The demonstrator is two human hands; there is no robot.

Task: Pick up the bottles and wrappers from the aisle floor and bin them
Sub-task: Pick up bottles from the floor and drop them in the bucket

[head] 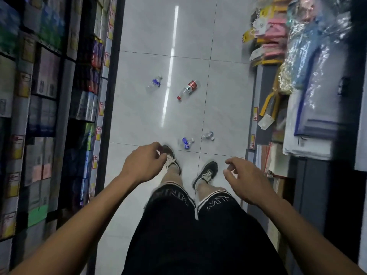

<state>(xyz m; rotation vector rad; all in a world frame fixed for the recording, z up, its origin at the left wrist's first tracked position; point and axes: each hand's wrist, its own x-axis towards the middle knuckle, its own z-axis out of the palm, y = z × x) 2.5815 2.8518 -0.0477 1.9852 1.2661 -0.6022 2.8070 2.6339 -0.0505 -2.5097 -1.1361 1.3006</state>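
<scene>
Several bottles lie on the white tiled aisle floor (139, 120). A clear bottle with a red label and red cap (188, 89) lies in the middle, and a crushed blue-labelled bottle (155, 83) is to its left. Nearer my feet are a small blue-labelled bottle (186, 143) and a crumpled clear bottle or wrapper (208, 135). My left hand (144, 162) hangs over my left shoe with loosely curled fingers, holding nothing. My right hand (245, 180) hovers to the right of my right shoe, fingers loosely curled and empty. No bin is in view.
Dark shelving with boxed goods (49, 116) lines the left side of the aisle. Shelves with bagged and hanging goods (297, 86) line the right. My shoes (206, 172) stand on the tiles, close to the nearest litter.
</scene>
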